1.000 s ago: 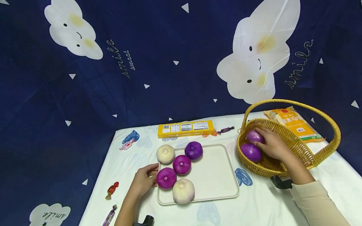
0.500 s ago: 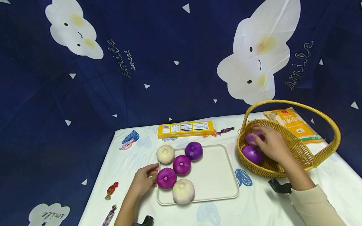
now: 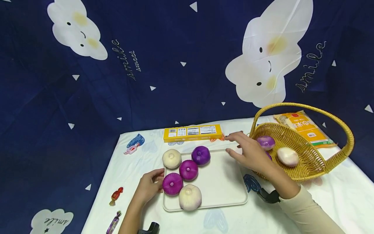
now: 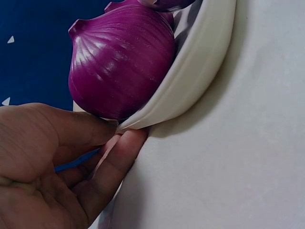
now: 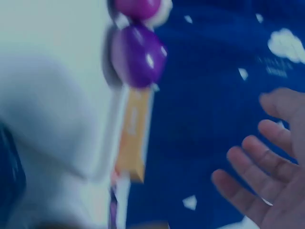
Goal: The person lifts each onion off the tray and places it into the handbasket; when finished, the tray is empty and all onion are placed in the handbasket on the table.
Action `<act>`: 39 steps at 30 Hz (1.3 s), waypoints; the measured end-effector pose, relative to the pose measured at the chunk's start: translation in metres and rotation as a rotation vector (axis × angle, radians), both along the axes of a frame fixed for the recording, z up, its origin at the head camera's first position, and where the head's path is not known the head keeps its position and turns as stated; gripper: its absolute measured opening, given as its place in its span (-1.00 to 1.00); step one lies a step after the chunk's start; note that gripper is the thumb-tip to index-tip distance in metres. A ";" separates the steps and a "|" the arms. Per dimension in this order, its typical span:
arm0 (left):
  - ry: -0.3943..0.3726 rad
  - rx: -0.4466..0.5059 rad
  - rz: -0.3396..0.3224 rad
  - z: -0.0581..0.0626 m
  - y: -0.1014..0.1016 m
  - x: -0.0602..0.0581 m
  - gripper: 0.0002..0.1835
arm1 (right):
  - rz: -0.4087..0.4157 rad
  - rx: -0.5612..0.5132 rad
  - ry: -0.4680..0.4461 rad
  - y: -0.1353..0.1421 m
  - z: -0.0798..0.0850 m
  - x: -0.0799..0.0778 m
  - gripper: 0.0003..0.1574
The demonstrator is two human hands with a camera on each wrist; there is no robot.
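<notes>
My left hand [image 3: 149, 185] pinches the left rim of a cream tray [image 3: 217, 185], thumb on top and fingers beneath, as the left wrist view shows. Against that rim sits a magenta onion [image 4: 124, 59]. Also at the tray's left side are another magenta onion [image 3: 188, 170], a dark purple onion [image 3: 200, 155] and two white onions, one at the back [image 3: 171, 158] and one in front [image 3: 190, 197]. Over the tray's back right corner my right hand [image 3: 251, 154] hovers, fingers spread and holding nothing. A wicker basket [image 3: 309, 162] holds a purple onion [image 3: 266, 142], a whitish onion [image 3: 287, 156] and a mostly hidden purple one.
Behind the tray lies a yellow box [image 3: 193, 133]. An orange food packet [image 3: 304, 128] lies behind the basket, whose tall handle [image 3: 304, 107] arches over it. Wrapped candies, such as a red one [image 3: 116, 196], lie along the table's left side.
My right hand has let go of a purple onion in the basket and moved left, out over the tray's corner. The whitish onion in the basket now shows. My left hand stays put.
</notes>
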State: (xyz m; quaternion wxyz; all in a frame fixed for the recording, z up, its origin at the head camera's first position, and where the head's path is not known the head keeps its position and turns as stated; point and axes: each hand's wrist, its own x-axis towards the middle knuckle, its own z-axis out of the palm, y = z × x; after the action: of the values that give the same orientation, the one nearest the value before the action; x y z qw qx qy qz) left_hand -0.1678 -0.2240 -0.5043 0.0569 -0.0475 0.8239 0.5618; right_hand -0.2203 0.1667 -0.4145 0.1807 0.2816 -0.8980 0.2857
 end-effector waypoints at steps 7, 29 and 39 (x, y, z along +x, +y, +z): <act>0.004 -0.014 -0.007 -0.002 0.000 -0.001 -0.60 | 0.122 0.132 -0.141 -0.046 -0.035 -0.013 -0.11; 0.010 -0.028 -0.012 0.000 0.000 0.000 -0.60 | 0.193 0.039 -0.244 -0.082 -0.072 -0.028 -0.24; 0.007 -0.031 -0.008 -0.001 -0.001 0.000 -0.61 | 0.145 0.007 -0.216 -0.077 -0.061 -0.028 -0.23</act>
State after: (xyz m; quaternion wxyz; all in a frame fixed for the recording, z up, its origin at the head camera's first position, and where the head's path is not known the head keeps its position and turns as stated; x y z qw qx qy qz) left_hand -0.1674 -0.2249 -0.5051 0.0557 -0.0432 0.8331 0.5487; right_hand -0.2481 0.0900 -0.4760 0.0608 0.3142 -0.8904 0.3236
